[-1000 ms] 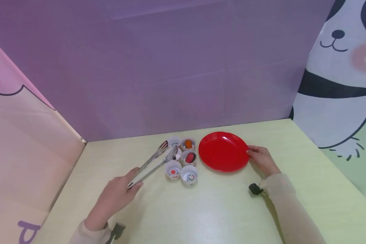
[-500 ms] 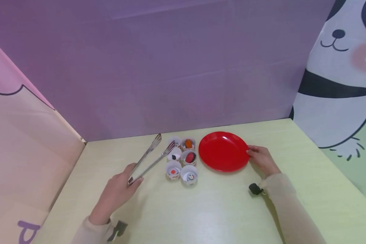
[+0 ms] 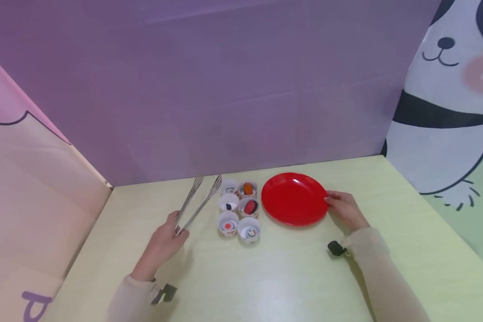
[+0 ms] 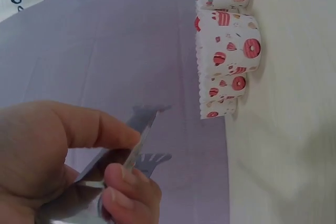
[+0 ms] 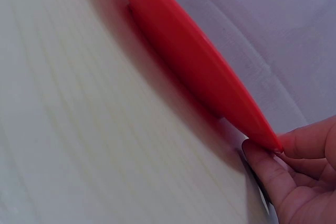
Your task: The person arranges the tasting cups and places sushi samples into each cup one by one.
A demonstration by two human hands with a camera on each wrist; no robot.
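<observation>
My left hand (image 3: pixel 163 245) grips metal tongs (image 3: pixel 201 206) by the handle end, their arms spread apart with nothing between the tips. To the right of the tongs stand several paper cups (image 3: pixel 227 217) in two columns. Toy sushi pieces lie in them, among them an orange-topped one (image 3: pixel 247 189) and a red one (image 3: pixel 250 206). My right hand (image 3: pixel 345 209) pinches the right rim of a red plate (image 3: pixel 294 199). In the right wrist view, thumb and fingers hold the rim of the plate (image 5: pixel 194 51), which rests on the table.
The pale wooden table (image 3: pixel 290 277) ends at a purple backdrop (image 3: pixel 233 89). A panda-print sheet (image 3: pixel 446 134) hangs at the right, and a pale panel (image 3: pixel 32 201) stands at the left. Dark wrist cameras hang below both sleeves.
My left hand has drawn the tongs leftward, from over the left column of cups to beside it. The right hand and the plate keep their place.
</observation>
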